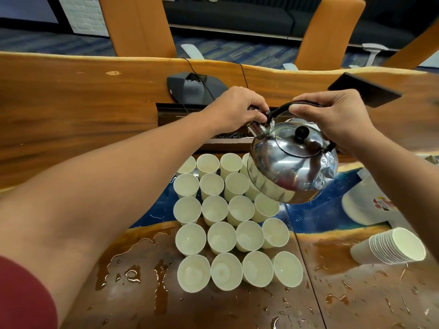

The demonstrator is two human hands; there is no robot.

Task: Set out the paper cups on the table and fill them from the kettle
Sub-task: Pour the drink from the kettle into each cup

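The wet wooden surface (71,110) carries my upright paper cups (221,237) packed in rows at the middle. A sideways stack of cups (389,249) lies at the near right. The steel kettle (294,165) hangs tilted over the far right cups. My right hand (332,119) has its grip curled round the black handle (282,108); my left hand (237,108) pinches at the spout end.

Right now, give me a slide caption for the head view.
Both hands hold a steel kettle above rows of paper cups on a wet table.
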